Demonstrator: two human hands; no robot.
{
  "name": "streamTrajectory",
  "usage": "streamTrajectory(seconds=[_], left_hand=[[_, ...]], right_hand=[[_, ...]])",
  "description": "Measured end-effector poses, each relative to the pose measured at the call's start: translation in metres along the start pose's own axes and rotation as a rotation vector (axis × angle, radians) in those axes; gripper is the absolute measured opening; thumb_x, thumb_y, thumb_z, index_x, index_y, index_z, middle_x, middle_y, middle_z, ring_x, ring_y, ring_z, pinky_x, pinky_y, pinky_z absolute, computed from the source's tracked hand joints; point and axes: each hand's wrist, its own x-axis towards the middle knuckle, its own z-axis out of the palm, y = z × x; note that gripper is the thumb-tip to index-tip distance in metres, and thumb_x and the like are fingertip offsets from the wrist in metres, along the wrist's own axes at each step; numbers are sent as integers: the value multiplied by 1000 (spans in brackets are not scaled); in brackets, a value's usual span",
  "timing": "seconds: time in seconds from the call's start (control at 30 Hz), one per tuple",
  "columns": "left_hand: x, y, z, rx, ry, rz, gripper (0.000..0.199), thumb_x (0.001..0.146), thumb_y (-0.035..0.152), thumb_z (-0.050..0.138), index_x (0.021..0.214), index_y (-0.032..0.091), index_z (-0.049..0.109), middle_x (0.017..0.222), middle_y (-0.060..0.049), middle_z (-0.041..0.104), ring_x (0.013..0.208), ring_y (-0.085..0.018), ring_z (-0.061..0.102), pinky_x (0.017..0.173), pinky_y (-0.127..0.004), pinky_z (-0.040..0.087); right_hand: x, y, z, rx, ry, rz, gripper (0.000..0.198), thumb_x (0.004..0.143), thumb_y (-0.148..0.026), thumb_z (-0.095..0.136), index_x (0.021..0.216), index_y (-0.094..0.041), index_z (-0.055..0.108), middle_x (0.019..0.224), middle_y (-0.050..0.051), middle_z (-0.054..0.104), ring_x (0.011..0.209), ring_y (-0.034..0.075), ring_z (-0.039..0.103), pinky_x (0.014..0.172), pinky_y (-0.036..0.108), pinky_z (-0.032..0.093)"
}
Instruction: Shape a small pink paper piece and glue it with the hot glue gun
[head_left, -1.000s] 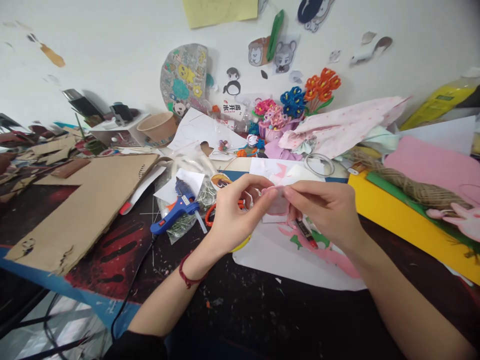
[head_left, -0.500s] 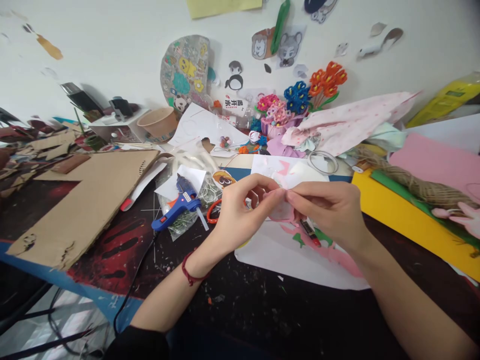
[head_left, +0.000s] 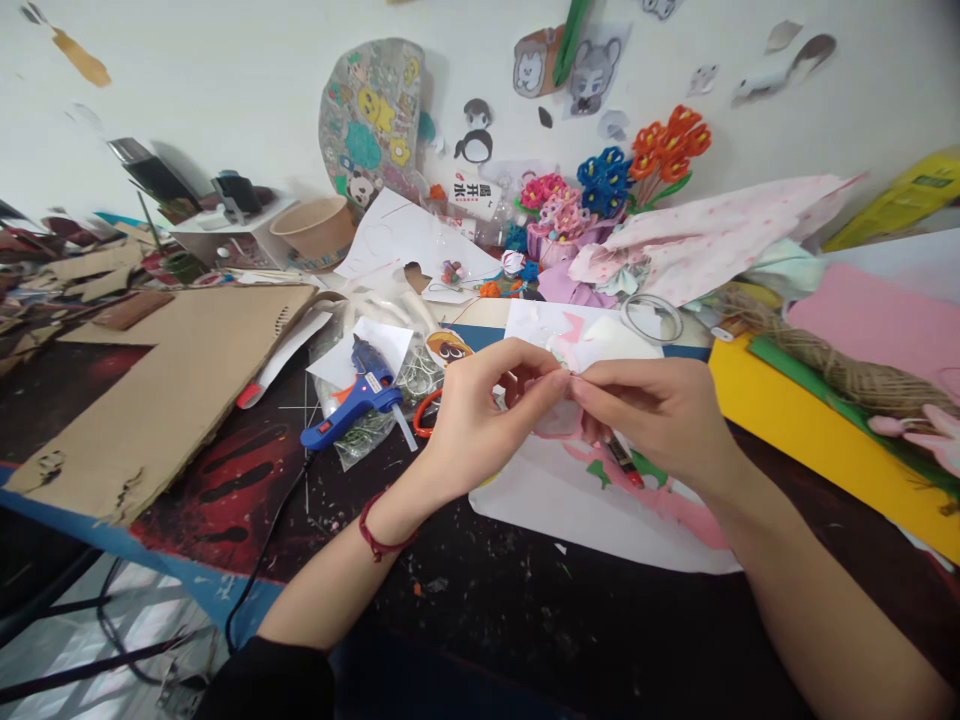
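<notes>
My left hand (head_left: 480,415) and my right hand (head_left: 660,415) meet fingertip to fingertip above a white sheet of paper (head_left: 600,535). Thumb and index finger of each are pinched together on a small pink piece (head_left: 559,425), mostly covered by the fingers; its material cannot be made out. On the sheet below lie pink and green cut shapes (head_left: 686,515) and a dark marker-like stick with a red end (head_left: 624,462). Left of my left hand are the orange-red scissor handles (head_left: 426,412), partly hidden, and a blue glue gun (head_left: 352,400) with a clear stick.
A large cardboard sheet (head_left: 187,380) covers the left of the table. Yellow board (head_left: 825,430) and twine (head_left: 847,365) lie to the right. Behind stand pipe-cleaner flowers (head_left: 607,180), a metal ring (head_left: 651,318) and a tan bowl (head_left: 313,232). The glue gun's cord (head_left: 270,560) runs off the front edge.
The camera view has tilted slightly, shifting the background. Both hands keep their pinch at nearly the same place, with only a slight shift of the fingers.
</notes>
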Motion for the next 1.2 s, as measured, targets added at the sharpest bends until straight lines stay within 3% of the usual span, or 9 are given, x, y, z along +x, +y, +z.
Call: streamTrajectory(seconds=[0.17,0.33,0.6,1.0,1.2], left_hand=[[1,0,-2,-3,-10,-3,14,91,32,64,85,19,67,81,-1,69,66,-9,57,60,-23,47],[4,2,-9,5,77,9,21,94,39,59,93,20,70,92,-3,72,75,-11,62,60,-23,47],[3,4,-2,39,71,35,15,87,33,69,85,18,69,78,0,71,61,-6,55,55,-20,45],[0,-1,-3,44,89,38,12,88,27,67,81,17,67,74,1,68,63,-7,58,57,-20,48],[1,-1,-1,36,93,33,13,87,27,68,80,17,68,73,1,68,61,-6,57,56,-19,47]], right_hand=[[-1,-4,-1,-69,43,-63,35,91,-34,61,58,-21,65,52,-2,59,46,8,54,45,23,41],[-1,-8,-2,-55,103,-99,37,92,-29,61,56,-20,64,49,-2,59,46,7,51,48,24,42],[-2,-4,-1,-42,95,-127,38,92,-26,61,55,-19,62,48,-3,57,44,6,49,45,23,40],[0,-1,2,23,37,-92,21,88,-29,66,68,-22,70,50,-5,60,42,6,54,42,19,44],[-1,-3,3,-34,52,-106,33,90,-26,64,57,-19,64,49,-4,59,43,5,52,43,19,42]])
